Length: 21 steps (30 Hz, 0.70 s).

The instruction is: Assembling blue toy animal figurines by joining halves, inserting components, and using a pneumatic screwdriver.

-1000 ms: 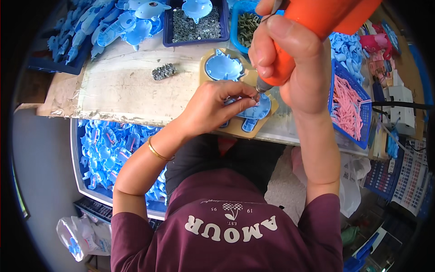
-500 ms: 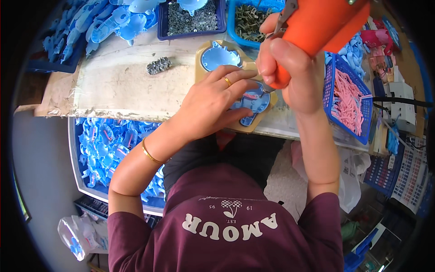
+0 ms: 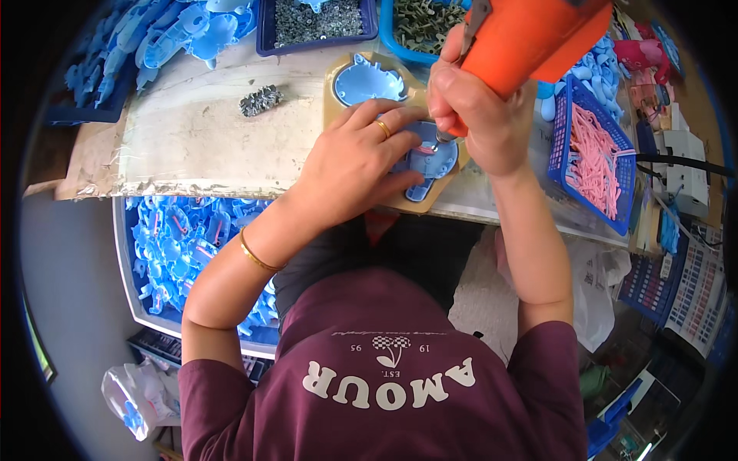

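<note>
My right hand (image 3: 488, 115) is wrapped round an orange power screwdriver (image 3: 530, 42), which tilts down to the left. Its metal tip reaches into a blue plastic shell (image 3: 441, 167) with a small pink piece inside. That shell sits in a tan fixture (image 3: 336, 115). My left hand (image 3: 346, 165) lies over the shell's left side, fingers stretched out and spread, the thumb at the near edge; it covers part of the shell. A second blue shell (image 3: 367, 84) rests in the fixture's far hollow, just beyond my left fingers.
A small heap of screws (image 3: 261, 101) lies left of the fixture. Behind stand a dark blue tray of small metal parts (image 3: 319, 23) and a light blue basket of metal pieces (image 3: 427, 27). Pink strips (image 3: 592, 157) fill a basket at right. Below left, a bin holds blue shells (image 3: 181, 246).
The screwdriver and my right hand have shifted slightly left, bringing the tip from the shell's right edge to near its pink piece. My left hand stays on the shell.
</note>
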Available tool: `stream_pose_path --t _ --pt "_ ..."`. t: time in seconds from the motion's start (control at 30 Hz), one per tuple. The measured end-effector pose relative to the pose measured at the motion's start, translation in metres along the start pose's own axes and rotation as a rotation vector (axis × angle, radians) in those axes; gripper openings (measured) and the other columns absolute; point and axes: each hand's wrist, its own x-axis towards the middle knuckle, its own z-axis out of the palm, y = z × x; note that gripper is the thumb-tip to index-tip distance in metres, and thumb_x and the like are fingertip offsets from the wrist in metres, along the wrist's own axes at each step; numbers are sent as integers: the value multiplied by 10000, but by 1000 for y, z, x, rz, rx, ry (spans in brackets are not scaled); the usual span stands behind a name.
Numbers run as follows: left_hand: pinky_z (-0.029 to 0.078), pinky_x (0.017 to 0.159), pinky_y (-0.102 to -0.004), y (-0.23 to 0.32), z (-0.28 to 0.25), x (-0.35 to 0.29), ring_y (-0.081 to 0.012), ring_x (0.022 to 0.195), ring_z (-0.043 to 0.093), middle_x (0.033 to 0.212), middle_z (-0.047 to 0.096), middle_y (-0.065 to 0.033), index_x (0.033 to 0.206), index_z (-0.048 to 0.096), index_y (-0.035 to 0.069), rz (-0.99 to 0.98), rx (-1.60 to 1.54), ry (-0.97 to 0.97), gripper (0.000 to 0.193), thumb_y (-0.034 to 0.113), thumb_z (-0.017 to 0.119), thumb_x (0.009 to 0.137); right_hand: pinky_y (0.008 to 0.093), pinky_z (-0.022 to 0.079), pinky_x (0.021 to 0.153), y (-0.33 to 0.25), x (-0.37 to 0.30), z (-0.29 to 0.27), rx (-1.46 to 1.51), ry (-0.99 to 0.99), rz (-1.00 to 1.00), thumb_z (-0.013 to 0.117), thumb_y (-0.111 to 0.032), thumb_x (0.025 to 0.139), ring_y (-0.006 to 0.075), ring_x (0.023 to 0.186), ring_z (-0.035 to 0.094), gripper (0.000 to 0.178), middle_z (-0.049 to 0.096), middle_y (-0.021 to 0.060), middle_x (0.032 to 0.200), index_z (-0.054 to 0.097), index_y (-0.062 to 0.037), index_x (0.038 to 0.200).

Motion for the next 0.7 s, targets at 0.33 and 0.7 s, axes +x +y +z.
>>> stream_pose_path --t 0.33,0.7 --pt "447 1074 -417 3 -1 -2 -273 1251 552 1350 605 -61 1095 687 90 23 5 -4 365 280 775 796 223 431 553 -32 7 13 -173 -21 -15 668 -210 936 86 600 551 322 586 33 694 551 15 1135" --pt "449 1063 -458 2 -14 -28 -314 1279 539 1362 595 -89 1163 668 108 -39 -6 77 340 173 751 840 280 454 993 -194 43 -6 -910 -289 -150 633 -291 1019 149 1247 568 511 648 147 1259 534 51 1386"
